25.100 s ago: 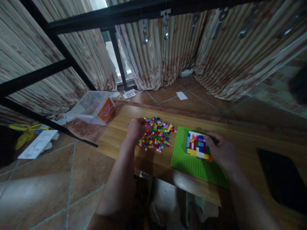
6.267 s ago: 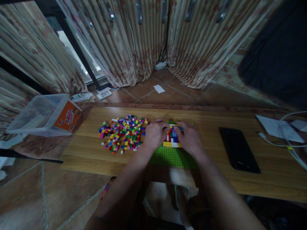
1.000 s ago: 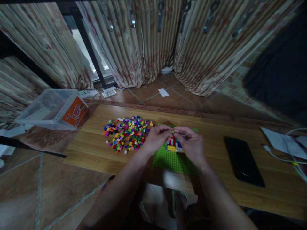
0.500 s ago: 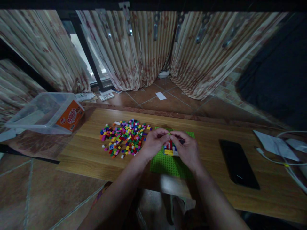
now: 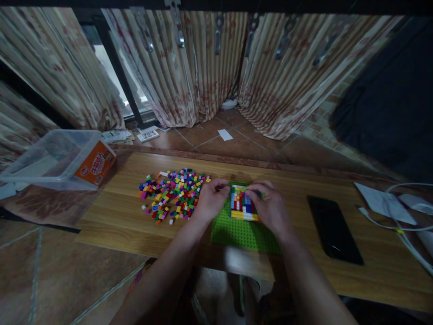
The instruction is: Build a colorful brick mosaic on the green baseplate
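Note:
A green baseplate (image 5: 244, 234) lies on the wooden table, with a block of colourful toy bricks (image 5: 241, 205) in red, white, blue and yellow built on its far half. My left hand (image 5: 212, 201) is at the left edge of the build, thumb and fingers curled together; anything between them is hidden. At the right side, my right hand (image 5: 271, 208) reaches over the bricks, its thumb and fingertips closed near the top rows. Whatever those fingertips grip is too small to make out. A pile of loose bricks (image 5: 179, 194) spreads left of my left hand.
A clear plastic box (image 5: 67, 174) with an orange label stands off the table's left end. On the right of the tabletop (image 5: 297, 266) lie a black phone (image 5: 334, 230), a white paper (image 5: 382, 203) and white cables (image 5: 389, 225). Striped curtains (image 5: 209, 81) hang behind.
My hands have parted from being together over the build. The left has drawn back to the left and the right slightly rightward, uncovering more bricks. The view has shifted slightly.

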Available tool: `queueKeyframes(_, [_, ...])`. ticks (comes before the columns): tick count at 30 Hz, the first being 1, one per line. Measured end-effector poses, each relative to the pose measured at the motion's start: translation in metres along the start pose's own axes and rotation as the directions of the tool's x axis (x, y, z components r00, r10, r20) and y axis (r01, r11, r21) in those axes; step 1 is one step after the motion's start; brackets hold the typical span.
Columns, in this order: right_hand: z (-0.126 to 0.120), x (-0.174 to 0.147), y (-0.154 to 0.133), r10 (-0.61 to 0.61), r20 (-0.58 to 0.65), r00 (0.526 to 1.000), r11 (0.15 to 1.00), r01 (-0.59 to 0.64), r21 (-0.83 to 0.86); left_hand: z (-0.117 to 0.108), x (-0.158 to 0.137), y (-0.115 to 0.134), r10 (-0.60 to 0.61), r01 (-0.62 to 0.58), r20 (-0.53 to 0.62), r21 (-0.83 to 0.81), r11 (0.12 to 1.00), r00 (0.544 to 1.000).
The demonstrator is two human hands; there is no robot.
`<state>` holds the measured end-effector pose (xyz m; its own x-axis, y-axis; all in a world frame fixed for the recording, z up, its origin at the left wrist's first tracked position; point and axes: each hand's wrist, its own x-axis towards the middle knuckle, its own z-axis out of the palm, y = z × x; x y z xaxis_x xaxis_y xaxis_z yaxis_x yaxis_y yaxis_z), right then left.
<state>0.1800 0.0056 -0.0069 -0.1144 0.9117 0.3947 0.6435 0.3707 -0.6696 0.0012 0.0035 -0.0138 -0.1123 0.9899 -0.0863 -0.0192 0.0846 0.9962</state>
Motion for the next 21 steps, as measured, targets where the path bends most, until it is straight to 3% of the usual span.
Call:
queueKeyframes(5, [0.003,0.001,0.003,-0.038,0.049,0.998,0.994,0.043,-0.098,-0.003,-0.005,0.004,0.129,-0.14,0.058,0.307,0.941,0.99])
queueKeyframes(10, [0.0,0.004,-0.001,-0.072,0.096,0.993,0.989,0.083,-0.12,0.0,-0.016,0.011,0.183,-0.223,0.127,0.55,0.805,0.975])
queueKeyframes(21, [0.002,0.006,-0.009,-0.078,0.122,0.989,0.957,0.109,-0.268,0.004,-0.023,0.014,0.23,-0.339,0.249,0.658,0.673,0.941])
